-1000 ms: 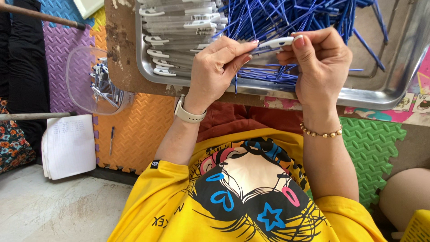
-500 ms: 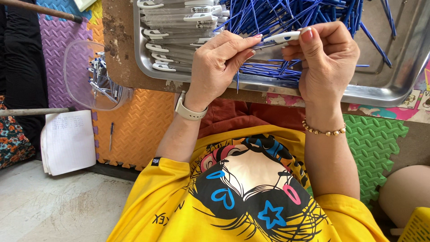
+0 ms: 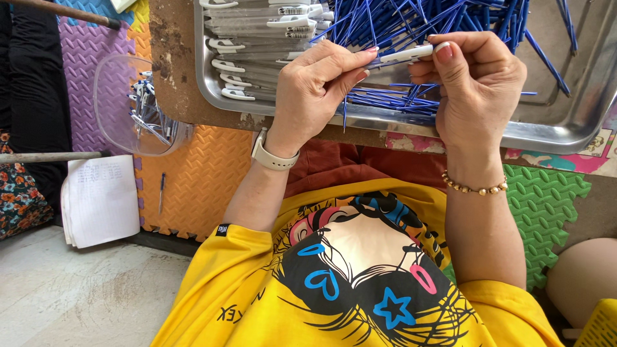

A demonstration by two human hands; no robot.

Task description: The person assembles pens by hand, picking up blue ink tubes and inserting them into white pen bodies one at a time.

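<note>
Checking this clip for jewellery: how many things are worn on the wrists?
2. A cream watch sits on the left hand's wrist; a gold bead bracelet circles the right hand's wrist. Nothing else shows, though the undersides are hidden.

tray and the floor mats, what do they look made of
Tray: looks like metal, likely stainless steel, going by its silvery sheen and rolled rim. Floor mats: look like soft foam, matte and textured, with interlocking puzzle-tooth edges in orange, purple and green.
</note>
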